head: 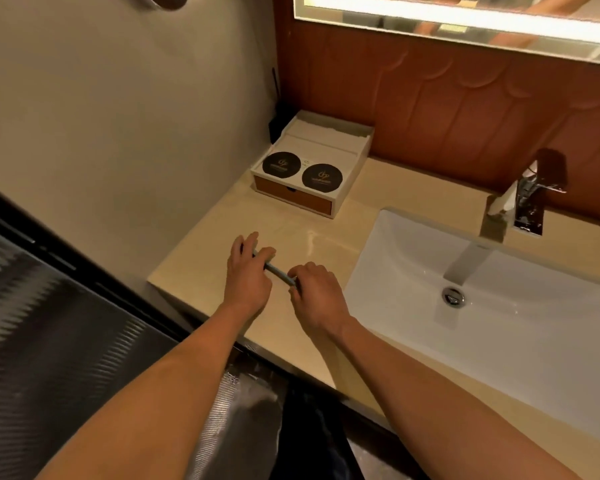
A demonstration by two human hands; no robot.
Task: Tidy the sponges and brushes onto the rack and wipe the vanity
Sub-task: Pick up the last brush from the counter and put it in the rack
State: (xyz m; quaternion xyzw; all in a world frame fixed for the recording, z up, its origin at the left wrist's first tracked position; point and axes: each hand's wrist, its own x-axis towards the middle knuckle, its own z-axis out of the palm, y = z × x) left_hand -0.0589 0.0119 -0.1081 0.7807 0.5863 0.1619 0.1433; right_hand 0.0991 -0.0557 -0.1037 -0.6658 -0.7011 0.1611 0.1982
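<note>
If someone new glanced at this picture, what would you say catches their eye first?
Probably the two hands meeting over the beige counter: the left hand and right hand each hold one end of a thin blue-grey stick. Next, the white sink with its shiny tap on the right, and the white box bearing two black round discs at the back wall.

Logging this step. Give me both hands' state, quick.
Left hand: closed on one end of a thin blue-grey stick.
Right hand: closed on its other end.
</note>
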